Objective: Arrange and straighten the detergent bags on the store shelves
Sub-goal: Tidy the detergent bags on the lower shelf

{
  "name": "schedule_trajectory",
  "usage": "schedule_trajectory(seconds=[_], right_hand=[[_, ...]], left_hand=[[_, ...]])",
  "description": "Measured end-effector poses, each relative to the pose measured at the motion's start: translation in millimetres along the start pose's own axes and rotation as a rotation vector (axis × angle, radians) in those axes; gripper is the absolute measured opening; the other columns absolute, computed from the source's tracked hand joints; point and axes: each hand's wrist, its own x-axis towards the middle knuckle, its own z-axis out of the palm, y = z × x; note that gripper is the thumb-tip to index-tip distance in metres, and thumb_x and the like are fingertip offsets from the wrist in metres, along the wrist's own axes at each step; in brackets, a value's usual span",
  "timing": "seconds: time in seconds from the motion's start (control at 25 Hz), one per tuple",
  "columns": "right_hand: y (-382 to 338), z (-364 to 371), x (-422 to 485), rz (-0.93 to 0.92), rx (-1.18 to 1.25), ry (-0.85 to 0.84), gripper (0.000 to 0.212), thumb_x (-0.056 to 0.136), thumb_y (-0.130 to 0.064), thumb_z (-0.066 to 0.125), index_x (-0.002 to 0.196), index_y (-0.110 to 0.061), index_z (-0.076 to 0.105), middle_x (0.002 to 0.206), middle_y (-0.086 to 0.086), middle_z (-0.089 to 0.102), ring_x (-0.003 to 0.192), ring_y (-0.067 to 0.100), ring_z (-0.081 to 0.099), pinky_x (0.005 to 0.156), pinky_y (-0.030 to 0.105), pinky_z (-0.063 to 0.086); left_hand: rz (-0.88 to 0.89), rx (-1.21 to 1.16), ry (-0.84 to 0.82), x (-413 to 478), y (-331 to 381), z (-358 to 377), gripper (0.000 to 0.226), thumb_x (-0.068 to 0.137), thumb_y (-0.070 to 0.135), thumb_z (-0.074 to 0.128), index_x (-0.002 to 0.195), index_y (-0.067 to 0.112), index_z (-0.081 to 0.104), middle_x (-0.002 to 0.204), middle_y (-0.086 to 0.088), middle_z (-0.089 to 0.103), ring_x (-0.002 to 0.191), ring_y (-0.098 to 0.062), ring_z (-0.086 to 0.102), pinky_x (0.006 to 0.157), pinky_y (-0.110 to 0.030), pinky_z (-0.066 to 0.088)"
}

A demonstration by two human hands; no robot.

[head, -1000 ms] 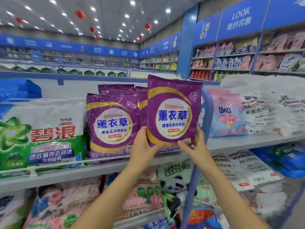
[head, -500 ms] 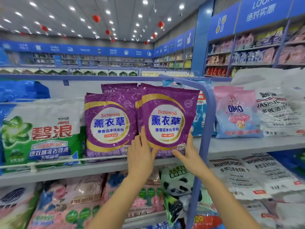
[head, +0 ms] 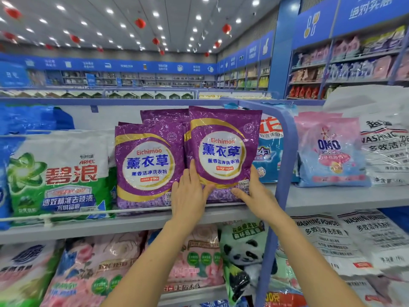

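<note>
Lowered purple bag [head: 223, 149] to shelf [head: 332, 197], pinching lower corners with left hand [head: 188, 196], right hand [head: 257, 196]. Probably seated; square against neighbour bag [head: 148, 165].

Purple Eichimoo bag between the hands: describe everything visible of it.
The purple bag is glossy, crinkled plastic with a gold-ringed white circle reading Eichimoo above blue Chinese characters, and a small price sticker low on the right. It stands roughly upright, front facing out, on the shelf, overlapping a matching bag to its left. The left hand and right hand grip its lower corners, thumbs on the front.
</note>
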Motion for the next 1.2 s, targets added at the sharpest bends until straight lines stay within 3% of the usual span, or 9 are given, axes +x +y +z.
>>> schedule_trajectory(seconds=[0.12,0.28,0.4,0.6,0.68,0.8,0.88,1.04,1.2], right_hand=[[1.3,1.1,2.3,0.012,-0.165,0.047,0.081,0.089,-0.045,0.053,0.147,-0.026,-0.001,0.147,-0.005,0.036,0.114,0.021,0.054,0.081,0.036,0.045],[9.7,11.8,-5.8,0.003,-0.248,0.067,0.080,0.088,-0.044,0.054,0.147,-0.021,0.005,0.147,-0.001,0.037,0.122,0.022,0.049,0.070,0.031,0.040],[13.3,13.8,-7.8,0.069,-0.280,0.050,0.078,0.088,-0.047,0.053,0.145,-0.020,0.008,0.143,0.000,0.042,0.115,0.024,0.053,0.069,0.032,0.039],[9.2,14.1,-14.0,0.101,-0.545,0.046,0.078,0.088,-0.056,0.045,0.145,-0.019,0.006,0.131,0.005,0.050,0.106,0.026,0.058,0.068,0.035,0.046],[3.8,14.0,-18.1,0.120,-0.581,0.064,0.080,0.087,-0.060,0.043,0.145,-0.019,0.007,0.132,0.006,0.049,0.108,0.025,0.057,0.074,0.036,0.047],[-2.0,18.1,-30.1,0.148,-0.461,0.167,0.092,0.079,-0.073,0.037,0.147,-0.019,0.007,0.137,0.007,0.046,0.119,0.026,0.050,0.093,0.042,0.043],[-7.5,23.0,-32.5,0.130,-0.248,0.292,0.095,0.077,-0.077,0.030,0.148,-0.019,0.007,0.140,0.006,0.045,0.124,0.026,0.047,0.097,0.042,0.042],[-7.1,25.8,-10.3,0.185,0.266,0.436,0.056,0.096,-0.039,0.040,0.143,-0.017,0.021,0.120,0.005,0.058,0.101,0.024,0.059,0.077,0.034,0.048],[5.3,27.2,2.1,0.202,0.135,0.492,0.037,0.098,-0.035,0.038,0.128,-0.014,0.037,0.083,0.003,0.060,0.066,0.023,0.057,0.055,0.033,0.040]], left_hand=[[0.014,0.046,0.066,1.5,-1.5,2.7,0.081,0.090,0.058,0.028,0.146,0.001,0.016,0.133,-0.011,0.048,0.110,-0.025,0.054,0.084,-0.033,0.040],[0.080,0.194,0.210,-8.2,-6.8,13.5,0.081,0.079,0.057,0.051,0.131,-0.005,0.043,0.083,-0.009,0.062,0.056,-0.020,0.054,0.051,-0.028,0.041],[0.079,0.232,0.186,-12.0,-1.1,11.7,0.088,0.063,0.054,0.073,0.126,-0.004,0.053,0.076,-0.012,0.061,0.049,-0.021,0.052,0.047,-0.026,0.041],[0.058,0.240,0.131,-24.1,2.0,7.5,0.091,0.057,0.061,0.073,0.123,0.000,0.058,0.062,-0.009,0.058,0.031,-0.018,0.043,0.037,-0.020,0.023],[0.035,0.263,0.059,-27.9,2.8,-0.4,0.094,0.064,0.063,0.068,0.131,0.000,0.049,0.062,-0.007,0.058,0.035,-0.019,0.047,0.041,-0.022,0.022],[0.023,0.207,0.013,-31.7,4.4,-5.1,0.086,0.088,0.065,0.031,0.149,0.009,0.005,0.111,-0.007,0.058,0.083,-0.022,0.063,0.064,-0.032,0.040],[0.001,0.098,0.053,-32.1,6.4,-12.8,0.080,0.089,0.064,0.020,0.148,0.012,0.006,0.124,-0.005,0.053,0.099,-0.022,0.059,0.073,-0.032,0.043],[-0.041,-0.133,0.116,-16.6,4.3,-17.1,0.071,0.094,0.052,0.030,0.148,0.011,0.009,0.117,-0.008,0.059,0.100,-0.025,0.057,0.070,-0.033,0.044],[-0.065,-0.441,0.117,-9.6,-4.8,-6.6,0.063,0.092,0.038,0.050,0.142,0.011,0.024,0.076,0.000,0.055,0.070,-0.022,0.055,0.055,-0.030,0.036]])
